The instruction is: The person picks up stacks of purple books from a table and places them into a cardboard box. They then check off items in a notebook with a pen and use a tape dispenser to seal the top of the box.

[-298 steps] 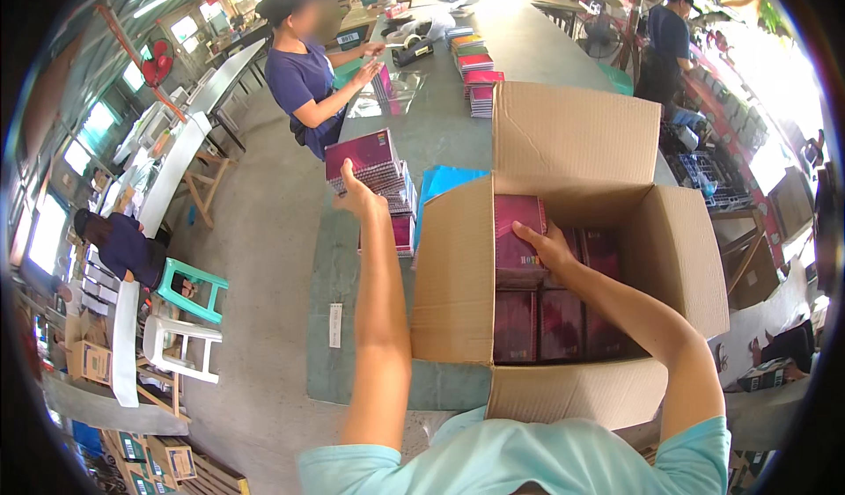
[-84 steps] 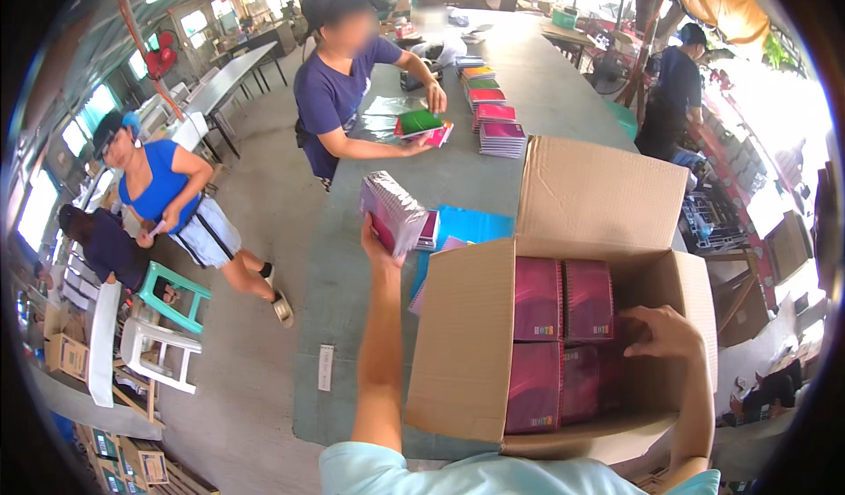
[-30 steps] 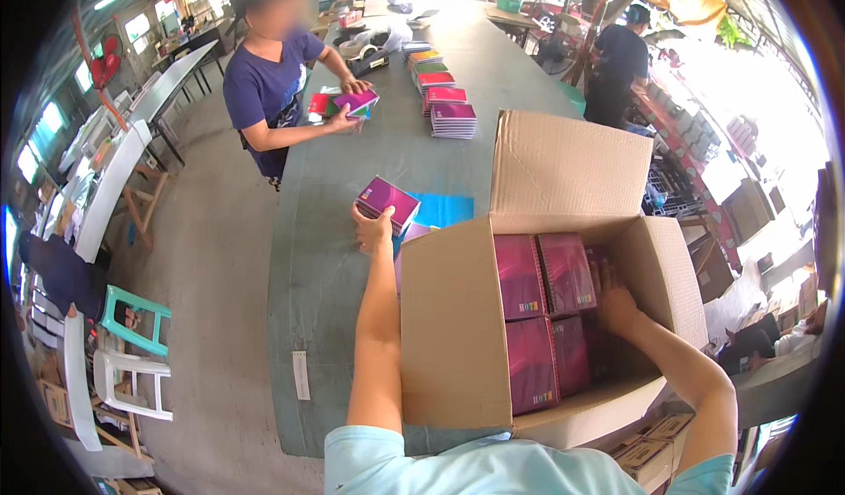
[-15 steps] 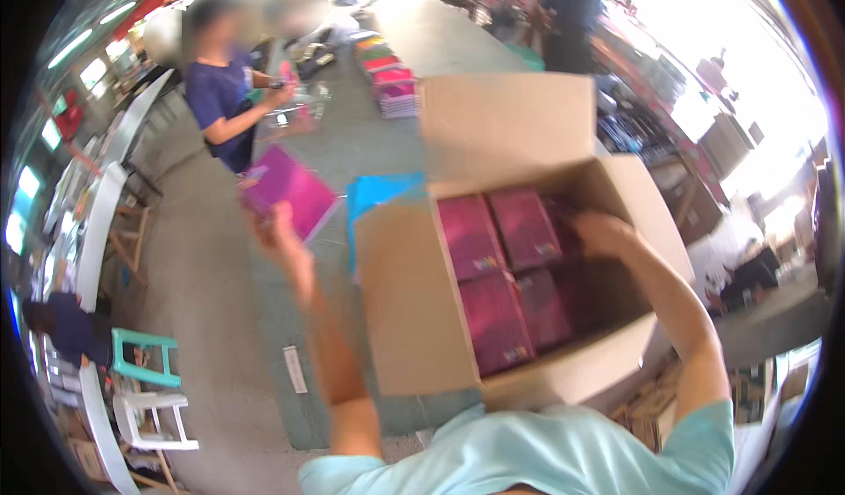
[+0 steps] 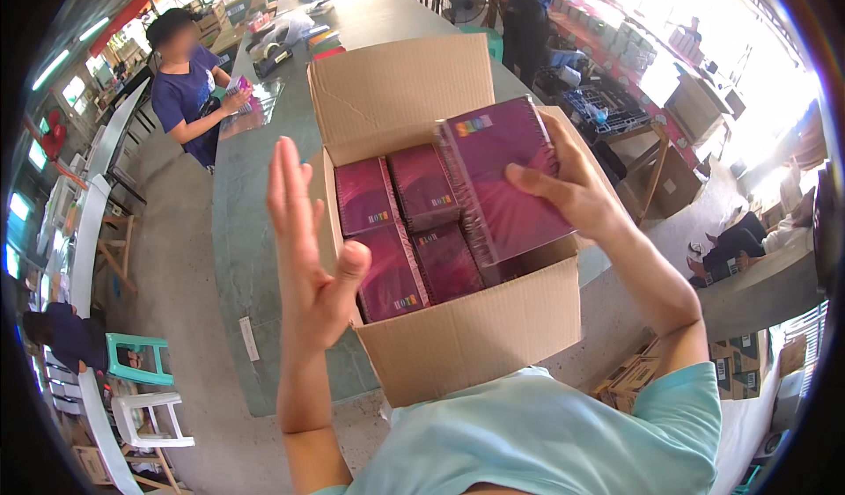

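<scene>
Grey concrete floor [image 5: 189, 249] spreads to the left of the left hand [image 5: 313, 271], and a long grey-green surface [image 5: 242, 231] runs away ahead of it. Just to that hand's right stands an opened brown cardboard box [image 5: 475, 345]. Half a second ago the left hand held a purple notebook out to the left while the right hand [image 5: 579, 187] was down inside the box; now the left is empty, fingers straight up and thumb apart, and the right grips a maroon spiral-bound notebook stack [image 5: 506, 200] raised over the box's right part, so the handling has shifted to what the box holds. Plastic-wrapped maroon notebook bundles [image 5: 427, 183] fill the box between the hands. That held stack covers the box's far right corner, and whether its lower edge clears the contents is hard to tell. Most of the right fingers are behind it. Where the purple notebook went cannot be made out. Far ahead and left of the left hand, a co-worker [image 5: 187, 99] handles something pinkish, too small to identify.
</scene>
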The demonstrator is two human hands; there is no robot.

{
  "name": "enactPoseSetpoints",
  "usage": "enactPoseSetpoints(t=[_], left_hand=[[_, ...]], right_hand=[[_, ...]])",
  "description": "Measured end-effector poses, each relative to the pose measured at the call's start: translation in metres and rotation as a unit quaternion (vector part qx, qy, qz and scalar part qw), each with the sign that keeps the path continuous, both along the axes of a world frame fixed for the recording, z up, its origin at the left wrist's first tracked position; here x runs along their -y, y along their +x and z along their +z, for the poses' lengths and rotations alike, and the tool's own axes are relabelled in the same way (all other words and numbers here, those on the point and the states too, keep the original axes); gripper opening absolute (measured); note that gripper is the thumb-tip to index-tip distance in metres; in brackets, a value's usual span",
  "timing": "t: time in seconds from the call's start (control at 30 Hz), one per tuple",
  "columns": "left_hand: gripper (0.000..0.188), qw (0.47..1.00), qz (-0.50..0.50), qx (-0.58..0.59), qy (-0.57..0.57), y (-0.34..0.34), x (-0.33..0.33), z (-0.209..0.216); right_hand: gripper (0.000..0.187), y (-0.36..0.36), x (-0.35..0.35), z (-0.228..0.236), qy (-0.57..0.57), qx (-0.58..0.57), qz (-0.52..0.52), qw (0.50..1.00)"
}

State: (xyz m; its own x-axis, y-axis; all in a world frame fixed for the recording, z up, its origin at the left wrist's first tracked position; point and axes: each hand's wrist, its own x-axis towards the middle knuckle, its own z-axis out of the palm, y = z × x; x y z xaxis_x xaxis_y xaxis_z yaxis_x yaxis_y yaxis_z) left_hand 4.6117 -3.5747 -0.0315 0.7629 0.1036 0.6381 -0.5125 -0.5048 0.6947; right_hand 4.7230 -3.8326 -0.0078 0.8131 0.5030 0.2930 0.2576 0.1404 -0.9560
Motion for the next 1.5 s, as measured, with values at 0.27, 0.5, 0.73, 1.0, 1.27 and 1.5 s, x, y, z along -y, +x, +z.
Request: enactPoseSetpoints(t=[0.27,0.5,0.73,1.0,1.27,1.5], left_hand=[[0.104,0.991,0.117,0.027,-0.061,-0.041,0.005,0.009],[0.076,0.964,0.169,0.131,-0.159,-0.068,-0.016,-0.018],[0.029,0.855,0.410,-0.102,-0.299,-0.172,-0.081,-0.163],[0.059,0.860,0.260,-0.431,-0.082,-0.188,-0.030,-0.197],[0.075,0.845,0.148,-0.513,0.005,-0.215,-0.106,-0.201],[0.076,0.876,0.073,-0.472,0.070,-0.208,-0.211,-0.218]], right_hand=[[0.057,0.005,0.049,-0.022,-0.585,0.335,-0.020,0.738],[0.061,0.029,0.038,-0.137,-0.646,0.343,0.186,0.656],[0.058,-0.001,0.040,-0.024,-0.322,0.237,-0.017,0.917],[0.066,-0.044,0.161,-0.042,0.180,0.077,0.050,0.979],[0.080,-0.068,0.066,-0.038,0.107,0.128,0.243,0.955],[0.079,-0.122,-0.094,-0.032,0.085,0.138,0.233,0.959]])
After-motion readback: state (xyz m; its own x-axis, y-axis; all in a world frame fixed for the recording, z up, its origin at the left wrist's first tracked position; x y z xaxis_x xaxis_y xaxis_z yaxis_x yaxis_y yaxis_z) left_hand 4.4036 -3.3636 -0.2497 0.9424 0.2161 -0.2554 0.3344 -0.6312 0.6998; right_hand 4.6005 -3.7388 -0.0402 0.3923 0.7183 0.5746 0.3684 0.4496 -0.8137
